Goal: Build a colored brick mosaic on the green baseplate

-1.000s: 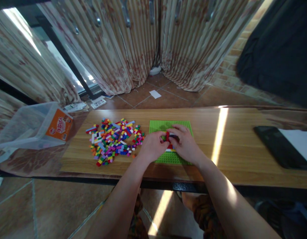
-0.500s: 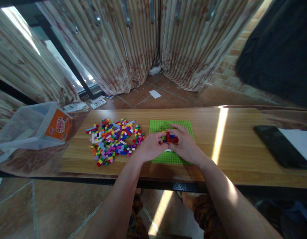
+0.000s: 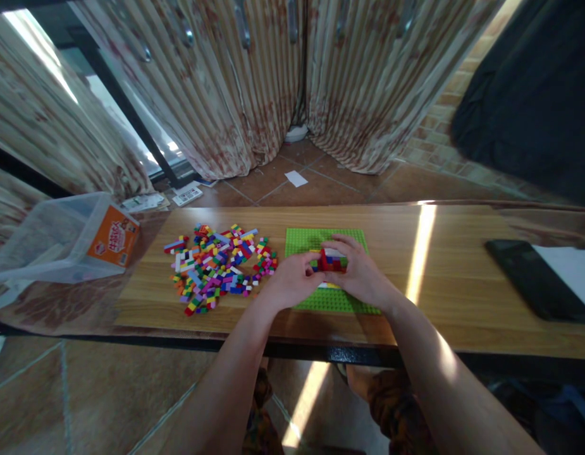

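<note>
At frame centre, the left hand (image 3: 292, 280) and right hand (image 3: 361, 273) both pinch a small block stack (image 3: 331, 260) over the green baseplate (image 3: 320, 299). Left of them lies a pile of loose bricks (image 3: 219, 265). Farther left, a clear tub (image 3: 50, 243) bears an orange label (image 3: 112, 237), writing unreadable. At right lies a dark phone (image 3: 534, 278).

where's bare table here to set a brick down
Bare wood lies between the green baseplate and the black tablet, and along the near table edge below the brick pile. Crowded: the pile itself, and the baseplate middle, where both hands close around the small brick build.
</note>
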Demonstrator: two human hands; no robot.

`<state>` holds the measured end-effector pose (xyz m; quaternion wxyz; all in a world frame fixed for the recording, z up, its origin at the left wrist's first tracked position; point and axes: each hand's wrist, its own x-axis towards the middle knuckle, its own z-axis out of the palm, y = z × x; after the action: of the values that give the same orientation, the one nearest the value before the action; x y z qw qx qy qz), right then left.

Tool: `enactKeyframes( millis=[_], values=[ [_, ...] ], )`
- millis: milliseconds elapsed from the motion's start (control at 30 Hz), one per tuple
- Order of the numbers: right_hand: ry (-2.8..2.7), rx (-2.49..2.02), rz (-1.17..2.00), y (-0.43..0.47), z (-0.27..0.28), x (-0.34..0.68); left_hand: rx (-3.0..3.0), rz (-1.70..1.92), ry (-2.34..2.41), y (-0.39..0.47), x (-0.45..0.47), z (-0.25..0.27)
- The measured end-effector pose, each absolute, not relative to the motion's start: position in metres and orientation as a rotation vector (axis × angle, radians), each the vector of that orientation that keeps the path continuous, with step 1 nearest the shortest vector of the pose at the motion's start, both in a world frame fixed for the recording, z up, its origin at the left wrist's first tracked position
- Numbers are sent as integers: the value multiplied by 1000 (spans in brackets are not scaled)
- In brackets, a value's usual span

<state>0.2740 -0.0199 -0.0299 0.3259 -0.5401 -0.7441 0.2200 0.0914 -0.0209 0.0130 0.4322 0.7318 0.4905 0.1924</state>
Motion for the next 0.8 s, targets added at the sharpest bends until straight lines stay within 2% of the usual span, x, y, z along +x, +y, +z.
enactKeyframes(
  millis=[367, 800],
  values=[
    [-1945, -1409, 567, -19, -31, 273, 1872, 547, 1248, -17, 95, 4],
    [-1861, -1405, 714, -13, -28, 268, 1915, 530, 1266, -20, 96, 3]
  ],
)
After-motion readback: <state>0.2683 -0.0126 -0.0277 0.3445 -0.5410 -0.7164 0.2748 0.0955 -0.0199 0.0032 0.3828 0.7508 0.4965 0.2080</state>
